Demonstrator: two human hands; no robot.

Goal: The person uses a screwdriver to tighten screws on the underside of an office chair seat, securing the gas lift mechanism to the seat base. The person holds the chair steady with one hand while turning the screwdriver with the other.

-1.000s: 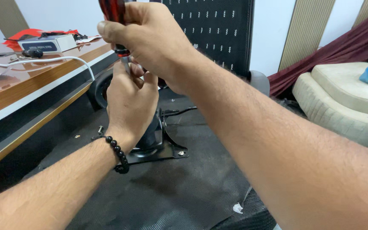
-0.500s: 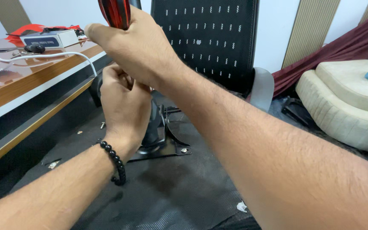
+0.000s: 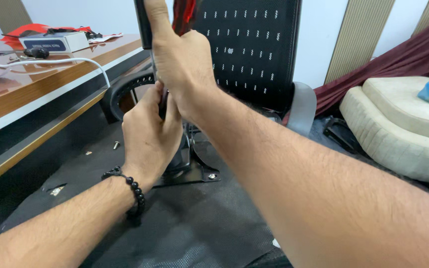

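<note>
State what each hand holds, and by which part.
Right hand grips the red-and-black screwdriver by its handle. Left hand is closed around something just below, hidden by the fingers.

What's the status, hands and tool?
Right hand gripping red-and-black tool handle, upright. Left hand closed around the shaft below, above black metal bracket. Nothing in the way.

Surface (image 3: 35, 92): glossy brown wood with a pale edge band.
Chair back (image 3: 254, 49): matt black perforated plastic.
Base plate (image 3: 194, 173): dark painted metal, slightly shiny.
Floor mat (image 3: 184, 228): black fibrous cloth, matt and rough.
Bracelet (image 3: 132, 188): glossy black beads.
Cushion (image 3: 403, 129): cream ribbed fabric, soft-looking.
Screwdriver handle (image 3: 184, 15): shiny red and black plastic.
</note>
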